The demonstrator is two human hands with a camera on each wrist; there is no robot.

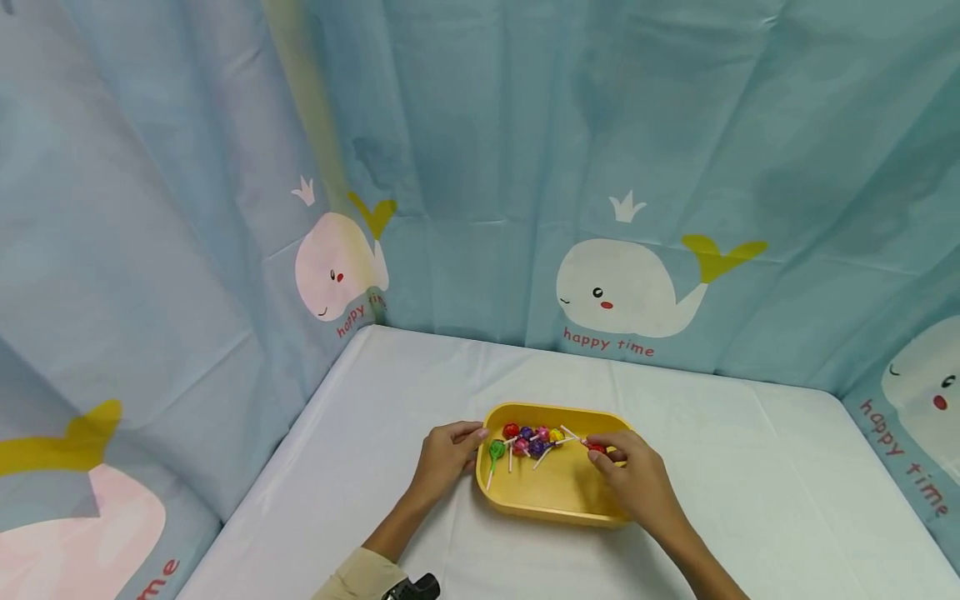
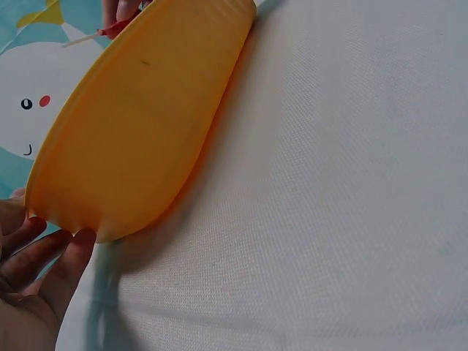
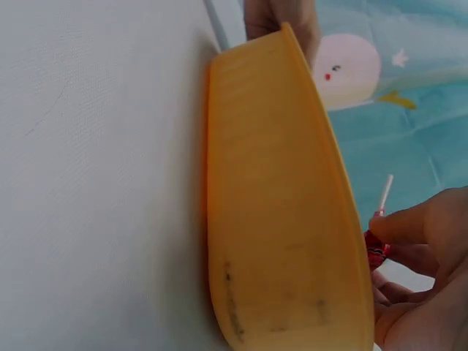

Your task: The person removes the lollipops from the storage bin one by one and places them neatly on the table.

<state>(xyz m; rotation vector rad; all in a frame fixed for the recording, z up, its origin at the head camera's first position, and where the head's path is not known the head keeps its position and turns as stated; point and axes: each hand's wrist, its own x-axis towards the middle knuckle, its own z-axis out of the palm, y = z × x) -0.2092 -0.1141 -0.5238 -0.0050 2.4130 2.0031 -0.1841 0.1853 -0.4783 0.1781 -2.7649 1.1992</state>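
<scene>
A yellow plastic tray (image 1: 543, 493) with raised walls holds several wrapped lollipops. My right hand (image 1: 643, 477) is over the tray's right side and pinches a red lollipop (image 1: 596, 448) by its wrapped head, its white stick pointing up and left. The right wrist view shows that red lollipop (image 3: 376, 251) between thumb and fingers. At the tray's left end, my left hand (image 1: 444, 457) grips the rim; in the left wrist view its fingers (image 2: 69, 267) touch the outer wall. A green lollipop (image 1: 497, 450) lies inside near that end.
Red, purple, pink and yellow lollipops cluster along the tray's back left, such as a purple one (image 1: 537, 448). A white cloth (image 1: 750, 467) covers the table. Blue curtains (image 1: 480, 167) with whale prints stand behind and at both sides.
</scene>
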